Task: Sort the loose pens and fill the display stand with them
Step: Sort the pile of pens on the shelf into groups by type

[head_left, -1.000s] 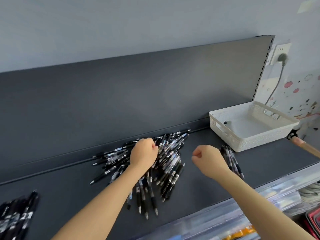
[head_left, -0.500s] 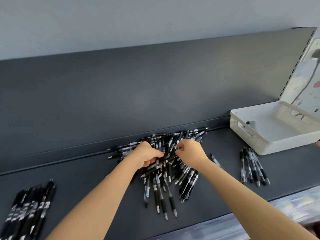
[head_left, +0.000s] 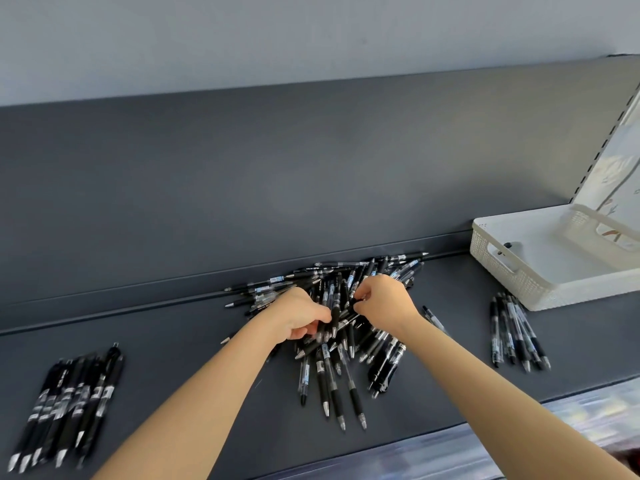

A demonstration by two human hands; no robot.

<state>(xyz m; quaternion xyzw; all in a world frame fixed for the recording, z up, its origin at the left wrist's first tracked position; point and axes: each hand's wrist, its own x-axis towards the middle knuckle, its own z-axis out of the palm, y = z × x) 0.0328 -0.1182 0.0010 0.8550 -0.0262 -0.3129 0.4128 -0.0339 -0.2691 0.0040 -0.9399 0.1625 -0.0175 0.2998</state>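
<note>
A loose pile of black pens (head_left: 341, 362) lies in the middle of the dark grey shelf (head_left: 194, 386). Both hands are over the pile's middle. My left hand (head_left: 298, 315) has its fingers curled round black pens in the heap. My right hand (head_left: 382, 301) pinches a pen between thumb and fingers just right of the left hand. A sorted row of black pens (head_left: 65, 407) lies at the shelf's left end. A smaller sorted group of clear-barrelled pens (head_left: 516, 332) lies to the right.
A white woven basket (head_left: 512, 271) stands at the back right of the shelf, holding no pens. The shelf's upright back panel (head_left: 277, 174) rises behind the pile. A clear front rail (head_left: 450, 452) runs along the shelf's near edge.
My right hand has moved left from beside the right-hand group into the pile and closed on a pen. My left hand has stayed in the pile. The view has swung left.
</note>
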